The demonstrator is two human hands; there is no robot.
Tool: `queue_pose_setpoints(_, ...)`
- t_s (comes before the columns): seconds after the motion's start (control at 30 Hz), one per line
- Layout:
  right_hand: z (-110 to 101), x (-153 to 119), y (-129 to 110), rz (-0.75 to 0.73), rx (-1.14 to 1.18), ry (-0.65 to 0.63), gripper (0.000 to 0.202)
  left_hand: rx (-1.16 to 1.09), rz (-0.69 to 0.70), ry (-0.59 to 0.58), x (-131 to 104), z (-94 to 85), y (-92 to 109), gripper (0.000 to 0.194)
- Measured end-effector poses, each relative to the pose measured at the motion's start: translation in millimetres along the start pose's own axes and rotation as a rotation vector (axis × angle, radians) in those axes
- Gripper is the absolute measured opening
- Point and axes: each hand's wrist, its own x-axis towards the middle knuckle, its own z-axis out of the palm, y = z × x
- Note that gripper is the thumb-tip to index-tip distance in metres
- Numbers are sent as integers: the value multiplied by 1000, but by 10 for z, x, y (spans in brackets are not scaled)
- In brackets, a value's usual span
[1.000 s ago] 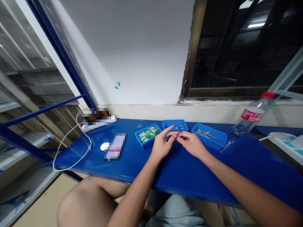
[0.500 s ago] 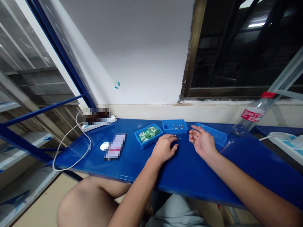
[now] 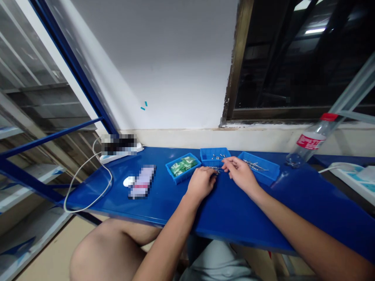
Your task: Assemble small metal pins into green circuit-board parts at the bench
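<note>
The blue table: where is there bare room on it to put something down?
Table: bare between left forearm and right forearm, toward the front; between blurred item and bin of green pieces; between right forearm and bottle. Crowded at the back middle: left hand, right hand, thin rods, middle bin and right bin.

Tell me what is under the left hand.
Thin metal pieces show past the fingers of the left hand, by the blue table. Whatever its palm covers is hidden.
</note>
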Motion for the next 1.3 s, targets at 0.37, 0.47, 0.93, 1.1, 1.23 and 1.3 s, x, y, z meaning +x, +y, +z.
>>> queue_pose_setpoints(0.37, 48, -23, 78, -185, -266, -32, 29, 37, 115, -102, 23, 86, -26, 39)
queue_pose_setpoints(0.47, 42, -25, 71, -183, -277, -46, 30, 17, 99, -62, 32, 75, -53, 34)
queue_pose_setpoints(0.93, 0, 10, 78, -170, -275, -49, 26, -140, -110, 155, 21, 21, -33, 19)
queue_pose_setpoints(1.1, 5, 9, 72, -190, -267, -71, 26, -283, -115, 282, 29, 0, 7, 31)
queue_pose_setpoints(1.23, 46, -2, 88, -156, -164, -122, 25, -469, -96, 353, 42, -18, 55, 46)
queue_pose_setpoints(1.3, 70, -10, 101, -106, -90, -160, 27, -516, -81, 364, 43, -16, 66, 49)
